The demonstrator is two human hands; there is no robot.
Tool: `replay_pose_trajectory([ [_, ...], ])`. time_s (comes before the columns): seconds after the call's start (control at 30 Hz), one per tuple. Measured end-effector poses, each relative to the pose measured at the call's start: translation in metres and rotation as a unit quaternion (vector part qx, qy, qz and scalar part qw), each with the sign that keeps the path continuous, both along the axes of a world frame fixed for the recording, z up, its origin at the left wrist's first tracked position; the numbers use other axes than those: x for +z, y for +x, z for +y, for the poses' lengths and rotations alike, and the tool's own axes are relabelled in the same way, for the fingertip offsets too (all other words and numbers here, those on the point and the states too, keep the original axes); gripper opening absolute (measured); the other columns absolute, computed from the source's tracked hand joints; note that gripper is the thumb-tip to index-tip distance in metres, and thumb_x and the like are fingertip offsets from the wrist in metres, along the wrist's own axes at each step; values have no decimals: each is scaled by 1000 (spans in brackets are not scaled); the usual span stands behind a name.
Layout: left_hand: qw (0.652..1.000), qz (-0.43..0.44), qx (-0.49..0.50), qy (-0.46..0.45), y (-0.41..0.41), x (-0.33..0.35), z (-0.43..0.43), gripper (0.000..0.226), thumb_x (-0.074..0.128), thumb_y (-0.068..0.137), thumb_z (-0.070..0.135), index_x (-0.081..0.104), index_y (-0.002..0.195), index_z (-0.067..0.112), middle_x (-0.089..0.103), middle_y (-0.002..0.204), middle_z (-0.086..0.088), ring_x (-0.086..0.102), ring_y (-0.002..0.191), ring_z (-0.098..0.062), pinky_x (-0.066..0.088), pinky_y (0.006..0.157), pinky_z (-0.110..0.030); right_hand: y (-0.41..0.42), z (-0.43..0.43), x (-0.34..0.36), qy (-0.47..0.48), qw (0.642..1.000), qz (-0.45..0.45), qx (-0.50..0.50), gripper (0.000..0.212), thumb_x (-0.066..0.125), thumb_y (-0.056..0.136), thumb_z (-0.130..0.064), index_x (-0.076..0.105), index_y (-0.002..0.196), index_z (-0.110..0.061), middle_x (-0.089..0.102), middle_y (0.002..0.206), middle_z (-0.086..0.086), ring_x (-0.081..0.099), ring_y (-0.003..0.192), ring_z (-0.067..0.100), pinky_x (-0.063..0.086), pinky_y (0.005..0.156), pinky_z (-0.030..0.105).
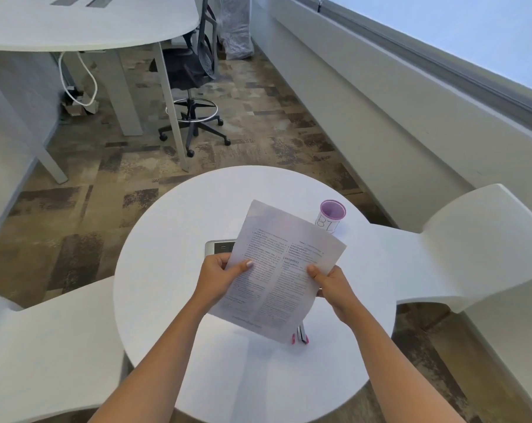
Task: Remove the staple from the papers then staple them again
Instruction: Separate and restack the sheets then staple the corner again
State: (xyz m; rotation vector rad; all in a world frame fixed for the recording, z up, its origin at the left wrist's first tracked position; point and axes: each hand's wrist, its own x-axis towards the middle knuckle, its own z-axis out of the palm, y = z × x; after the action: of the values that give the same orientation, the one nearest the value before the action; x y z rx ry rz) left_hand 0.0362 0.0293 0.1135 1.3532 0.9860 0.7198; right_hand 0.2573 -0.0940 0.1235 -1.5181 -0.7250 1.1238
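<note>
Head view is showing both bare forearms reaching in from 6 o'clock over a round white surface (167,300). Just beyond the wrists, at about 5 o'clock under the sheets, a pink-tipped tool (301,336) is peeking out, probably the staple remover or a small stapler; too little is showing to say which. The left hand (220,277) is pinching the papers (277,270) at their 9 o'clock edge, thumb on top and fingers (220,258) curled behind. The right hand (332,283) is gripping the 3 o'clock edge the same way, thumb pressed on the printed page. The papers are hanging in the air above the surface, tilted, their far corner pointing toward 12 o'clock. They are looking light, thin and floppy, easy to crease or tear, so holding them near the edges with both hands, close to the stapled corner, seems wise; the staple itself is too small to make out. Beyond the left hand, a grey stapler-like device (219,247) is lying half hidden behind the sheets. Farther, at 1 o'clock, a pink-rimmed cup (332,215) is standing upright.
</note>
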Motion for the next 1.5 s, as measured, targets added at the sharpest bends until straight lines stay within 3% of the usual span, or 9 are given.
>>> replay_pose_trajectory([
  [0.17,994,43,94,41,-7,1,4,11,81,77,31,78,78,20,77,76,3,72,72,-21,57,60,-37,2,3,-31,-33,971,-208,111,12,64,91,-31,66,102,-34,70,102,-13,67,92,12,54,77,24],
  [0.33,988,72,114,71,-25,6,13,10,80,78,32,76,76,23,76,79,5,72,73,-24,58,61,-43,17,-14,-87,-166,841,-393,332,50,65,87,-17,49,132,-32,48,134,-6,48,119,14,39,102,34],
  [0.53,989,85,100,73,-33,7,18,9,80,79,30,76,75,23,76,77,6,71,70,-19,57,55,-29,11,-33,-121,-185,740,-499,411,67,43,85,8,39,141,-30,21,155,-7,41,124,23,41,98,35],
  [0.73,993,70,89,45,-32,6,16,7,79,79,25,76,74,21,77,77,4,73,69,-19,59,58,-33,-2,-44,-139,-190,702,-567,386,40,40,88,1,57,114,-24,42,139,-1,50,109,24,45,77,32],
  [0.83,993,72,84,43,-31,6,17,8,79,80,27,76,75,20,77,78,6,73,67,-17,57,54,-28,-10,-46,-139,-140,616,-664,401,35,70,65,-5,68,84,-34,65,105,-11,62,82,15,48,65,26],
  [0.9,993,73,86,41,-29,7,16,9,79,80,28,75,75,21,76,77,9,72,66,-14,53,50,-20,-9,-46,-139,-113,612,-679,389,36,83,48,-11,69,69,-37,68,87,-15,64,69,11,47,59,21],
  [1.1,993,70,86,36,-25,4,17,10,80,78,27,76,74,19,77,77,4,71,65,-12,54,51,-22,13,-38,-148,-169,652,-605,424,49,66,80,-16,54,126,-28,53,128,-8,45,116,21,36,88,33],
  [1.33,992,87,81,43,-26,3,17,11,79,79,30,76,76,19,76,77,10,71,64,-11,53,49,-18,4,-52,-161,-141,672,-640,344,25,66,86,-35,62,107,-24,62,101,-5,58,93,19,42,81,27],
  [1.5,991,100,75,43,-26,6,15,10,79,80,27,75,75,20,76,76,10,71,62,-10,51,48,-18,-5,-53,-167,-194,801,-514,235,26,47,95,-15,52,120,-21,55,117,-5,59,101,19,41,75,26],
])
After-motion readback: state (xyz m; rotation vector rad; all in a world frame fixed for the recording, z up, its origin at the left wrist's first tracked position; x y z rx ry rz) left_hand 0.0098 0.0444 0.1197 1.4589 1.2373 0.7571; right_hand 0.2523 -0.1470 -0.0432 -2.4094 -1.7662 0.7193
